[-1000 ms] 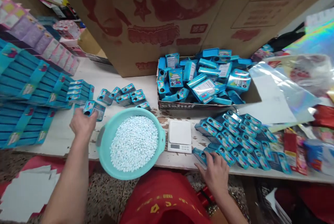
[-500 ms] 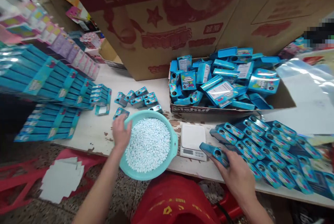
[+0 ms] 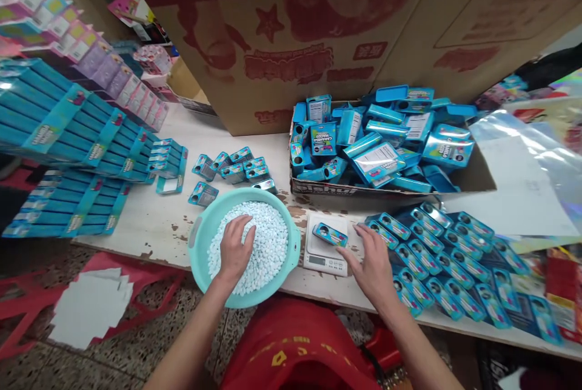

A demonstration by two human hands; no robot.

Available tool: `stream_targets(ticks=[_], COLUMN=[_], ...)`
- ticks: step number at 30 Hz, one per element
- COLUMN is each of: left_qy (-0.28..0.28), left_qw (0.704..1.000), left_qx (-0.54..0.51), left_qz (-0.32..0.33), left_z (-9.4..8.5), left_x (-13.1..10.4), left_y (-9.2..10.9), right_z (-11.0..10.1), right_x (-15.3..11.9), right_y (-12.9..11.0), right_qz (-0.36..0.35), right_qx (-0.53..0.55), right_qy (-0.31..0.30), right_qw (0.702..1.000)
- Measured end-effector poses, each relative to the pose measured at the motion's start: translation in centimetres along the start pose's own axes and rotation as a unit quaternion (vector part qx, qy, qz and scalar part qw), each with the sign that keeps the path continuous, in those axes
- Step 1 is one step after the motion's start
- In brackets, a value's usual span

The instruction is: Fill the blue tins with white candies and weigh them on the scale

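A small blue candy tin (image 3: 331,234) stands on the white digital scale (image 3: 313,248), its dark round opening facing up. My right hand (image 3: 370,262) is just right of the scale, thumb and fingers apart, the thumb close to the tin's near end. Over the turquoise bowl (image 3: 198,256), my left hand (image 3: 235,249) hovers at or touches the small pale candies (image 3: 268,238). Its thumb is apart from the curved fingers, with nothing visible between them.
Rows of upright blue tins (image 3: 436,256) stand to the right. A cardboard box (image 3: 327,187) full of blue tins sits behind the scale. Several loose tins (image 3: 233,173) stand behind the bowl, and stacked blue display packs (image 3: 68,129) rise at the left. A large carton (image 3: 273,93) backs the table.
My right hand has brought a tin from the right onto the scale and let go. My left hand has moved from the bowl's left rim to over the candies.
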State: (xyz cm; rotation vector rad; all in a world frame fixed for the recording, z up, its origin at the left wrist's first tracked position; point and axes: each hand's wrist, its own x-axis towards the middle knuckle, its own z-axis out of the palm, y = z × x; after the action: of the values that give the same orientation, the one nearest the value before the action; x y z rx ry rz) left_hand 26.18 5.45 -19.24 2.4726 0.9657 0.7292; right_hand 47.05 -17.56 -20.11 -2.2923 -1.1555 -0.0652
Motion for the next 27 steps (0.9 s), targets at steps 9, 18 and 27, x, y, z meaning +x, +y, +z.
stream_targets(ticks=[9, 18, 27], left_qy=[-0.031, -0.056, -0.09], left_qw=[0.997, 0.994, 0.951], left_qx=[-0.05, -0.084, -0.237], left_qz=[0.048, 0.034, -0.178], left_z=[3.0, 3.6, 4.1], left_x=[0.6, 0.0, -0.1], left_y=[3.2, 4.1, 5.0], right_z=[-1.2, 1.0, 4.5], right_x=[-5.4, -5.7, 0.2], right_y=[3.2, 4.0, 1.4], right_qz=[0.065, 0.087, 0.198], right_qx=[0.03, 0.069, 0.339], right_qy=[0.027, -0.001, -0.086], right_qw=[0.997, 0.994, 0.916])
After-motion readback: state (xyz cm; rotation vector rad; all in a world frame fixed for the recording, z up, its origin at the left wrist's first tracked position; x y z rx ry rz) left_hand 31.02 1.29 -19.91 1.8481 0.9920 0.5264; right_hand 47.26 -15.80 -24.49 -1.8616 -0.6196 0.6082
